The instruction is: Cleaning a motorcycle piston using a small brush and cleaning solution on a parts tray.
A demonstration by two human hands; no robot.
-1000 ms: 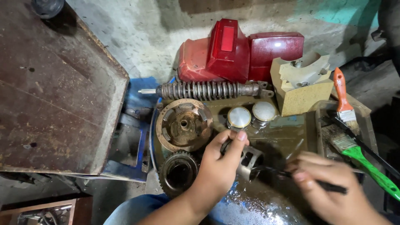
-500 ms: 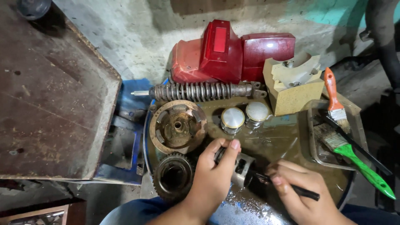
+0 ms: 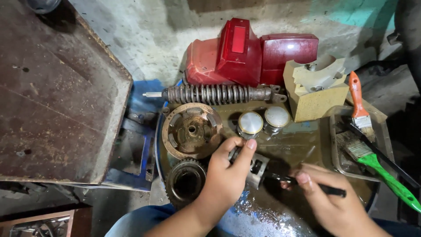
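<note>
My left hand (image 3: 228, 175) grips a small grey metal engine part (image 3: 256, 170) over the oily top of a blue drum (image 3: 280, 145). My right hand (image 3: 333, 202) holds a thin black-handled tool (image 3: 326, 189) whose tip points into that part. Just beyond my left hand stand two round metal pistons (image 3: 263, 120). A rusty round clutch plate (image 3: 191, 130) lies to the left, and a dark toothed gear (image 3: 185, 182) sits near my left wrist.
A rusty coil spring shock absorber (image 3: 215, 93) lies along the drum's far edge, with red plastic vehicle covers (image 3: 245, 55) and a beige block (image 3: 318, 90) behind. A tray (image 3: 382, 131) at right holds orange-handled (image 3: 357, 103) and green-handled brushes (image 3: 386, 175). A worn dark tabletop (image 3: 52, 96) fills the left.
Both hands stay on the metal part and the tool; my right hand has drawn slightly closer to the part. The view has shifted a little.
</note>
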